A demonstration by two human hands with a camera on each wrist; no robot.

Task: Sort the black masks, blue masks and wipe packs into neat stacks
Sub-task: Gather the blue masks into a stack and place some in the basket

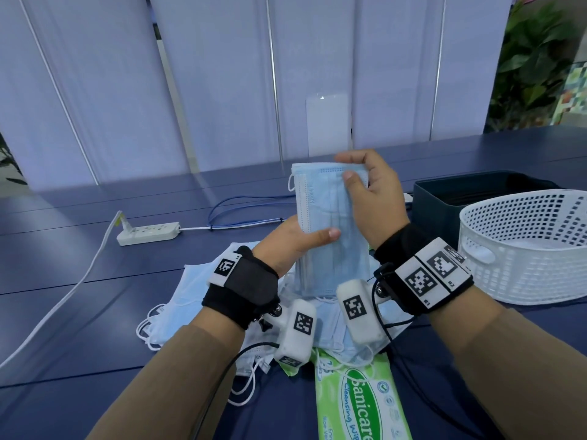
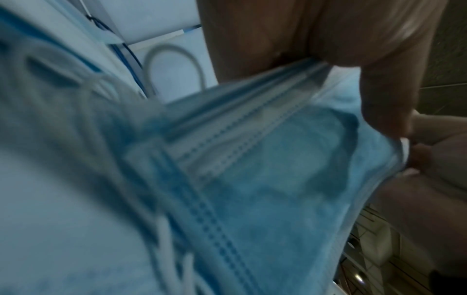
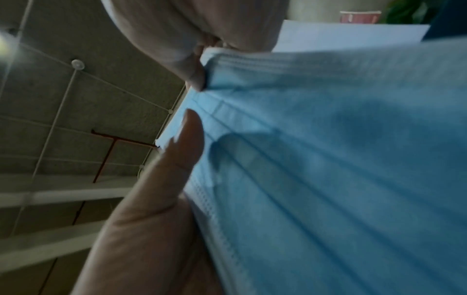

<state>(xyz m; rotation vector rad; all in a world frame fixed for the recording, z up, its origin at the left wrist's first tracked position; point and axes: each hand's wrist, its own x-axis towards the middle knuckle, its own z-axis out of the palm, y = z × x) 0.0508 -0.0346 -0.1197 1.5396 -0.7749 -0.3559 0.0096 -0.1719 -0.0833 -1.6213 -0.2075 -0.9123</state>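
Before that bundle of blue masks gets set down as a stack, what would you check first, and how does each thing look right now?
1. Both hands hold the bundle of blue masks: ok, left hand low, right hand at the top.
2. Bundle edges squared: not ok, layers fan out at the bottom.
3. Ear loops tucked: not ok, one sticks out upper left.
4. Free table for the stack: ok, bare surface to the left.
5. Loose masks sorted: not ok, heaped underneath.
6. Wipe pack stacked: not ok, lies partly under masks.

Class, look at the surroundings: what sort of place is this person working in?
Probably an office or meeting room: a long dark blue table, a frosted partition wall behind it, and a power strip with cables on the table.
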